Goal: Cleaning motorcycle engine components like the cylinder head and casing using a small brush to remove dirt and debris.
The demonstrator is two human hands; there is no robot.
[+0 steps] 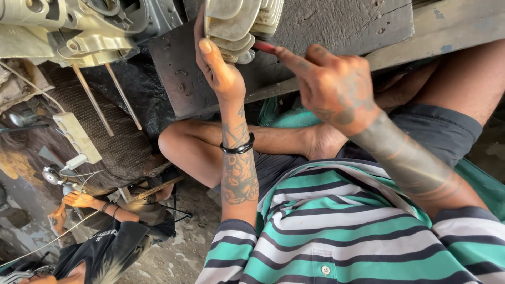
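Note:
My left hand (218, 66) grips a finned metal engine cylinder (239, 23) at the top of the view, holding it against a dark wooden board (336, 26). My right hand (331, 87) is closed around a thin tool with a red handle (264, 47), its tip pointing at the cylinder's lower fins. A black band circles my left wrist. I sit cross-legged in a green, white and black striped shirt.
A metal engine case (79, 29) with two long studs (108, 97) sits at top left. A white power strip (76, 137) lies on a dark mat. Another person (105, 231) crouches at lower left, hands on a small part.

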